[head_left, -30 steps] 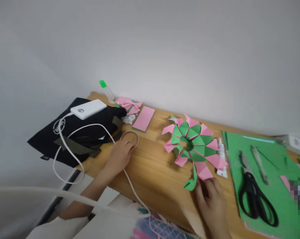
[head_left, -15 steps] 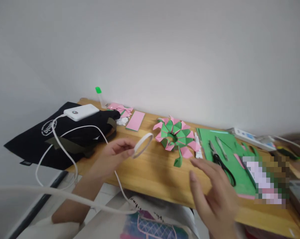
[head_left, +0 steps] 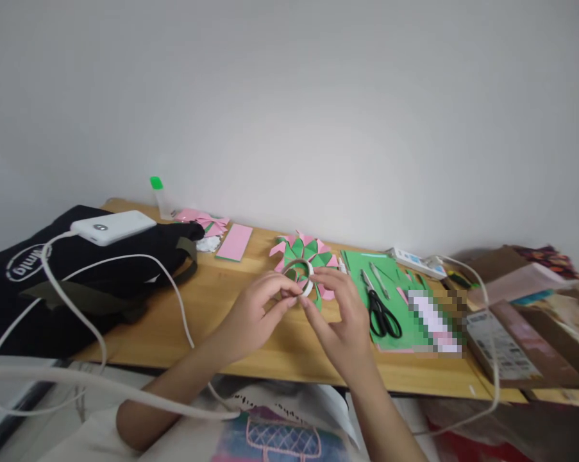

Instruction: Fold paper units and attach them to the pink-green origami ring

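A thin white ring, seemingly a roll of tape, is pinched between both hands over the middle of the table. My left hand grips its lower left side with thumb and fingers together. My right hand has its thumb and fingertips closed on the right side of the ring. Just behind the hands lies a round folded-paper piece in green and pink, partly hidden by the fingers and the ring.
Black scissors lie on green paper sheets at the right. A pink paper rectangle, a green-capped bottle and a black bag with a white power bank are leftward. A cardboard box stands far right; white cables hang in front.
My right hand has come in from the right and closed on the ring beside my left hand. The view has turned rightward, showing more of the box.
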### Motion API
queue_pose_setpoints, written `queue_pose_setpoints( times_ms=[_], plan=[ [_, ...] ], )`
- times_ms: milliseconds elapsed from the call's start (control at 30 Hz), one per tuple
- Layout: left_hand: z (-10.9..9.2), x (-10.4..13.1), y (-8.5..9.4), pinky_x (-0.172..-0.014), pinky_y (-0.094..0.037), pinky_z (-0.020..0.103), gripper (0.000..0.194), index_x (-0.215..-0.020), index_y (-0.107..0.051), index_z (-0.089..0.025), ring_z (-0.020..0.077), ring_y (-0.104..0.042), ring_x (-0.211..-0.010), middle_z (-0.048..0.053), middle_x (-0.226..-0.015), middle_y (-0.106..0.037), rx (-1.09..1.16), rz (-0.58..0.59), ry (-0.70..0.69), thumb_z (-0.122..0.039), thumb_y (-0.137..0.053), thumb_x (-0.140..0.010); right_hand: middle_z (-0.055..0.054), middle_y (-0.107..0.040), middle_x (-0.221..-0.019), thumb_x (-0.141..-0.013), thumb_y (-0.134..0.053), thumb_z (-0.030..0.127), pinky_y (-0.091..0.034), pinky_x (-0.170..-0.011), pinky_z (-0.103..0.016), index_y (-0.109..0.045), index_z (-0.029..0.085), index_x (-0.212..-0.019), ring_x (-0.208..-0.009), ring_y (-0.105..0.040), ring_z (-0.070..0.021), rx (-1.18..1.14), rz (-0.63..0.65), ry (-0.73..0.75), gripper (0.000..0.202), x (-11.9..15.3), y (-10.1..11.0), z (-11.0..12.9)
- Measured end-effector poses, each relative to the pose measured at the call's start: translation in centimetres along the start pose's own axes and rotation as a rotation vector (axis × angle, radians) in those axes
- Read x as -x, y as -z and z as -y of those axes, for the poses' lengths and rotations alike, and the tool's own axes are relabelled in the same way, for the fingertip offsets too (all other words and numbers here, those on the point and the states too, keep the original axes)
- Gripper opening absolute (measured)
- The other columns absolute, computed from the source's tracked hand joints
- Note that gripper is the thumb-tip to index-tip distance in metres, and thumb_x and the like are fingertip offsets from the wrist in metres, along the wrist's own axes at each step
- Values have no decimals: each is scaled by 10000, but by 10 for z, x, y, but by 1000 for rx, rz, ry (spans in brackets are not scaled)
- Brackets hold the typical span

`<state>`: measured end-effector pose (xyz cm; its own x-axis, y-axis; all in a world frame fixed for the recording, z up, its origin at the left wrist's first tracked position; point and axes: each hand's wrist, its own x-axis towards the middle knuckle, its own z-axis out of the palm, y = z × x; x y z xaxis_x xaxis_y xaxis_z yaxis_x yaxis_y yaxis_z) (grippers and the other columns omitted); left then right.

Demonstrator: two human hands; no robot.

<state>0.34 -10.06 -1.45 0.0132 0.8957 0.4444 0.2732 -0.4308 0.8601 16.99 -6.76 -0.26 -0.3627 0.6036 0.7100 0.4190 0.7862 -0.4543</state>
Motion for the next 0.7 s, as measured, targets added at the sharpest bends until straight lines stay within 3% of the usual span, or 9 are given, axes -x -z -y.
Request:
queue_pose_setpoints(
  times_ms=[133, 233, 333, 400, 500, 567, 633, 700],
  plan=[
    [6, 4, -4, -694, -473, 245, 133, -876, -631, -195, 139, -598, -764, 21, -857, -660, -121, -32, 9, -133, -514, -861, -69, -670, -1025, -851, -642, 159, -527, -846, -335, -583, 225, -955, -1005, -646, -198, -59, 6, -18, 137, 3, -15, -9],
    [18, 8, 1, -703, -487, 268, 133, -874, -624, -201, 159, -607, -746, 24, -813, -662, -273, -13, 67, -192, -492, -872, -46, -703, -935, -868, -610, 164, -536, -781, -316, -606, 220, -936, -896, -671, -183, -90, 83, -19, 88, 7, -18, -16],
    [40, 10, 14, -784, -489, 337, 189, -903, -623, -200, 209, -616, -826, 67, -880, -682, -513, -68, 144, -270, -449, -885, -32, -719, -854, -889, -575, 179, -535, -730, -295, -633, 210, -904, -809, -678, -170, -112, 148, -65, 67, 10, -3, -32],
    [55, 10, 25, -819, -476, 391, 198, -887, -618, -187, 244, -611, -853, 103, -925, -687, -613, -130, 233, -286, -449, -862, -34, -716, -830, -901, -563, 202, -533, -708, -281, -640, 204, -862, -782, -676, -165, -97, 76, -182, 86, 13, 13, -48],
    [67, 12, 32, -731, -483, 371, 171, -832, -622, -192, 238, -611, -755, 81, -816, -686, -669, -145, 354, -293, -484, -816, -26, -702, -773, -900, -583, 265, -528, -664, -269, -650, 200, -837, -709, -659, -159, -31, -36, -334, 113, 17, 32, -73],
    [59, 14, 28, -714, -488, 350, 192, -865, -633, -197, 229, -619, -762, 67, -833, -692, -675, -153, 410, -313, -487, -820, -19, -696, -757, -892, -594, 268, -526, -658, -266, -651, 202, -817, -697, -654, -156, -43, -2, -346, 114, 19, 37, -83],
    [39, 13, 18, -777, -490, 349, 212, -910, -641, -202, 223, -626, -812, 61, -887, -698, -674, -169, 428, -337, -493, -840, -15, -701, -787, -891, -589, 234, -532, -682, -266, -657, 209, -861, -719, -659, -153, -127, 98, -314, 78, 15, 37, -84],
    [14, 5, 6, -816, -481, 341, 194, -907, -652, -217, 214, -629, -827, 49, -886, -703, -681, -198, 322, -345, -513, -862, -22, -712, -868, -892, -582, 203, -542, -719, -277, -647, 223, -1033, -766, -667, -152, -234, 203, -267, 156, 6, 35, -80]
  ],
)
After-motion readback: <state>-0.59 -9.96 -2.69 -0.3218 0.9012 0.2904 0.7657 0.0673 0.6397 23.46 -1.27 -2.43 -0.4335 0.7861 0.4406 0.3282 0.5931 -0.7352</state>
